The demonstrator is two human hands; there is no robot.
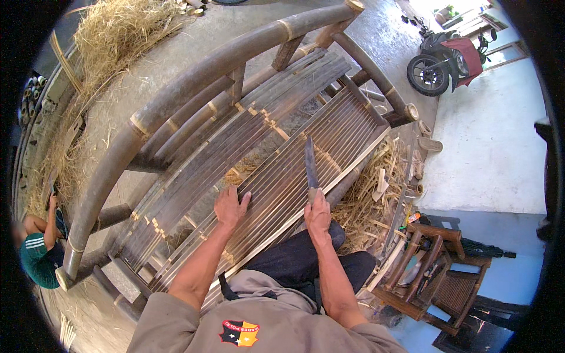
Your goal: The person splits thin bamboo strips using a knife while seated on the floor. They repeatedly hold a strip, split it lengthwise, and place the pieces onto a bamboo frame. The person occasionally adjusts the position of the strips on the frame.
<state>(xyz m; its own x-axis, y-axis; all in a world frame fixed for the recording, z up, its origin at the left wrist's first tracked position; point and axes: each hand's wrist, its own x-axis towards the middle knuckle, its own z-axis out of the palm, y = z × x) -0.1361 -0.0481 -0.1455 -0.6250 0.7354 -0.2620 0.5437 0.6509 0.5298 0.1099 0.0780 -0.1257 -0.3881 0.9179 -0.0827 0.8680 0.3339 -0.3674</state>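
A long bamboo bench (215, 56) with a curved backrest fills the middle in front of me. Thin dark bamboo slats (276, 170) run lengthwise over its seat, with a gap between the near and far groups. My left hand (231, 207) lies on the near slats, thumb spread away from the fingers, holding nothing. My right hand (318, 216) is closed round the handle of a machete (310, 162). Its dark blade points away from me over the slats; I cannot tell whether it touches them.
Bamboo shavings (371, 203) heap up beyond the bench's front edge, and fibre (118, 41) lies at the far left. A small bamboo chair (432, 270) holding tools stands at right. A motorcycle (450, 65) is parked by the wall. Another person (41, 250) sits at far left.
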